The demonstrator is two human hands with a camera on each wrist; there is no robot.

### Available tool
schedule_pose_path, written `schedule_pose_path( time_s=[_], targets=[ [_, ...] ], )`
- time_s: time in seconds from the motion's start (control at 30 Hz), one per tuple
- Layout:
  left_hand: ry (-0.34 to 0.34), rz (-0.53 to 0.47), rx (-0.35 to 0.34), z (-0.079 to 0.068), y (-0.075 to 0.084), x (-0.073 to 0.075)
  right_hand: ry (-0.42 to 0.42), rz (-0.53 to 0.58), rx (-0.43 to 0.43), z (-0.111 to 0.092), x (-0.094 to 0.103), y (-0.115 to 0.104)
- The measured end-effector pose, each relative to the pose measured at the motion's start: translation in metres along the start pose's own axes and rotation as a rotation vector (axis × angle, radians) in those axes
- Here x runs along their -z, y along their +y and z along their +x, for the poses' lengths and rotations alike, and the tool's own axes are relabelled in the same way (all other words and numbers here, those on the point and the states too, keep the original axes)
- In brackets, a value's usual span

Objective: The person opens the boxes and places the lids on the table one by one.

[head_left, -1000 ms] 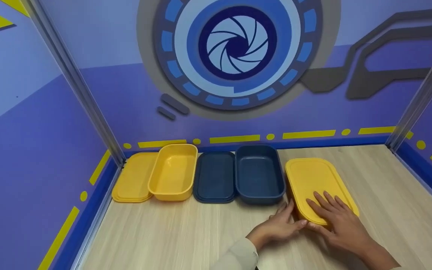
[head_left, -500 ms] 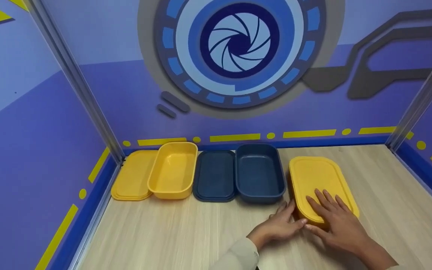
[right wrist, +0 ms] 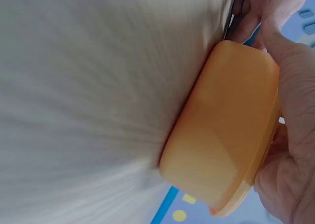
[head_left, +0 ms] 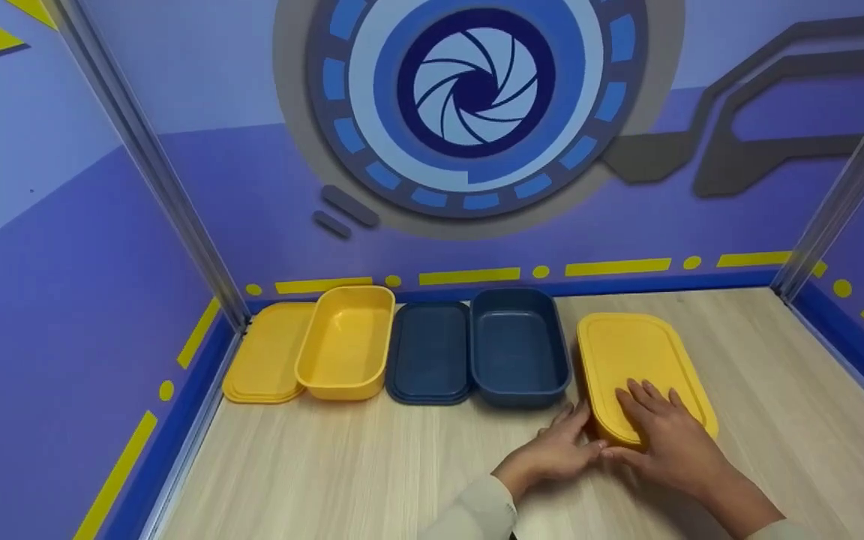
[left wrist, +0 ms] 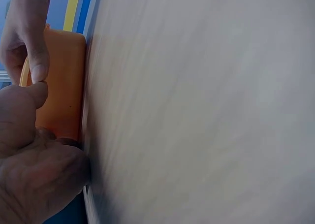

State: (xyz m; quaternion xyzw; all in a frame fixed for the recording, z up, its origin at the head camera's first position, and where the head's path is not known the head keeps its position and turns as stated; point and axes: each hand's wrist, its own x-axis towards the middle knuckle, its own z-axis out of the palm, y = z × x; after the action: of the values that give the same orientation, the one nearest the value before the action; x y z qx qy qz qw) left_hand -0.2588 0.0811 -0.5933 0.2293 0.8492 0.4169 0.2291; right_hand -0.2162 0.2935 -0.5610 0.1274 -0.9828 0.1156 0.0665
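Observation:
A yellow lidded food container [head_left: 631, 349] stands at the right of the table, its lid lying over the top. My right hand [head_left: 676, 446] rests flat on the near part of the lid, fingers extended forward and thumb at the front edge. Around the near left corner my left hand [head_left: 552, 452] holds the container, fingers along its left side and thumb at the front. The two thumbs meet there. In the right wrist view the container's orange-looking wall [right wrist: 221, 111] stands on the table. The left fingertips are partly hidden.
Left of the container, an open dark blue container [head_left: 520, 349] stands beside a dark blue lid [head_left: 430, 352]. Further left, an open yellow container [head_left: 347, 341] overlaps a yellow lid [head_left: 267, 356]. Printed panels [head_left: 222, 180] wall the wooden table [head_left: 342, 465] at the back and sides.
The lidded container has shifted slightly right at its far end. My right hand has slid a little toward me on the lid, its fingers closer together. The left hand stays nearly still.

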Motion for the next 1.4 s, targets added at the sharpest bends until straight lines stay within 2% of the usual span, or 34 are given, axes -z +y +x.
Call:
schedule_pose_path(
  time_s=[0.1, 0.47, 0.7, 0.83, 1.07, 1.27, 1.4],
  targets=[
    [0.003, -0.002, -0.002, 0.000, 0.000, 0.001, 0.009, -0.024, -0.006, 0.003, -0.001, -0.002],
    [-0.009, -0.054, 0.002, -0.001, -0.001, 0.008, 0.032, 0.034, -0.009, 0.002, -0.007, 0.001],
    [-0.021, -0.014, 0.050, -0.001, 0.000, 0.005, 0.044, 0.001, 0.047, -0.001, -0.008, 0.003],
    [-0.009, -0.001, 0.025, -0.001, 0.000, 0.003, 0.059, -0.007, 0.068, -0.003, -0.007, 0.004],
    [0.002, -0.010, 0.027, -0.001, -0.001, 0.002, 0.090, -0.013, 0.096, -0.007, -0.011, 0.009],
    [0.011, -0.043, 0.030, -0.002, -0.003, 0.003, 0.130, 0.013, 0.113, -0.010, -0.016, 0.013],
    [0.000, -0.073, 0.004, -0.003, -0.005, 0.007, 0.109, 0.060, 0.088, -0.008, -0.014, 0.013]
  ],
)
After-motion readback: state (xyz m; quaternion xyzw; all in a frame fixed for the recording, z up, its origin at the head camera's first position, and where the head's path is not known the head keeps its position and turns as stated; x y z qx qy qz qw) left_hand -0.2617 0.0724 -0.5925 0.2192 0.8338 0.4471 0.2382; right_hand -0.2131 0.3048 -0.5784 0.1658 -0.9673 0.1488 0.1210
